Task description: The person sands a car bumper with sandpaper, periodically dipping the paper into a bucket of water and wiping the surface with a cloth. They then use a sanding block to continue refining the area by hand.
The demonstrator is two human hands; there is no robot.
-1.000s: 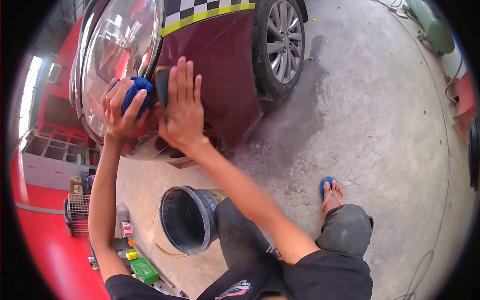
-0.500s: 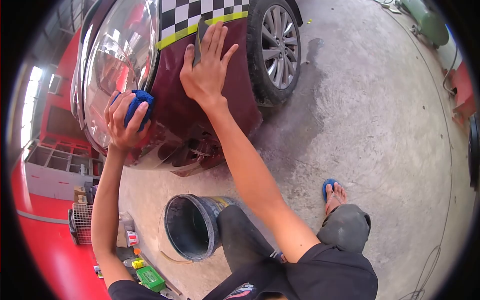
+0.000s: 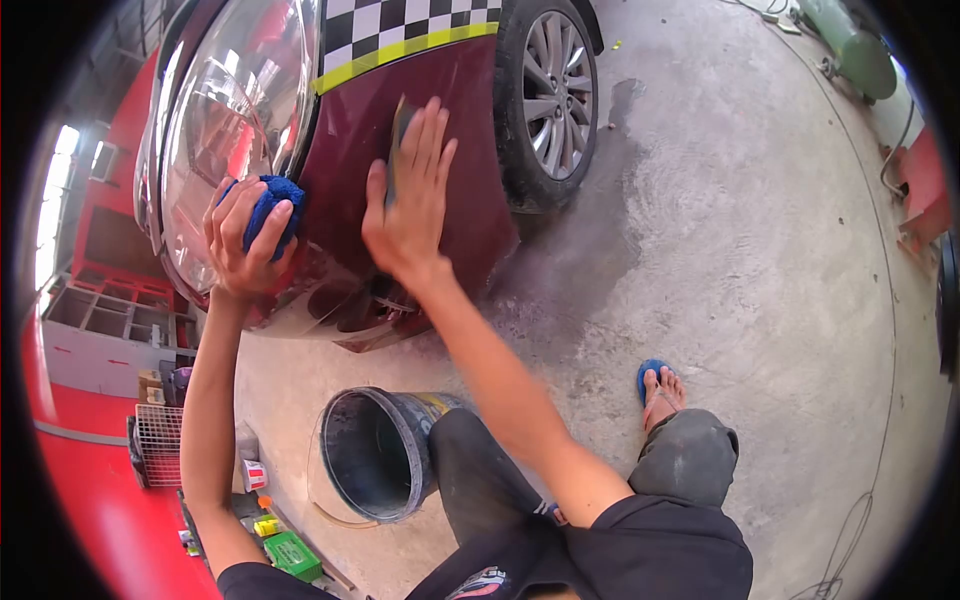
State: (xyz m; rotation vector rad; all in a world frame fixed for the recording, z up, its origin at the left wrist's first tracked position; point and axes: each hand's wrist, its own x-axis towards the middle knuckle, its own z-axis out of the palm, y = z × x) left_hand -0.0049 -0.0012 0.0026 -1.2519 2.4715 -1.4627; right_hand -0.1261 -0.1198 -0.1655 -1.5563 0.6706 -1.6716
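Fingers curled, my left hand [image 3: 240, 245] holds a bunched blue cloth [image 3: 278, 195] against the front of the car by the headlight [image 3: 235, 100]. My right hand [image 3: 412, 205] is stretched over the maroon bumper panel [image 3: 350, 150], slightly blurred. A dark grey strip of sandpaper [image 3: 401, 128] sticks out between its thumb and fingers, and the palm covers the rest. Above this hand, yellow tape [image 3: 410, 48] edges a black-and-white checkered band [image 3: 400, 22].
A dark bucket [image 3: 375, 455] stands on the concrete floor by my knee. The car's wheel [image 3: 550, 100] is to the right. At lower left are a wire crate [image 3: 160, 445] and a green box [image 3: 293, 555]. A cable [image 3: 850, 540] lies at far right.
My right hand has slid down the panel with the sandpaper, away from the yellow tape. My left hand stays by the headlight with the cloth.
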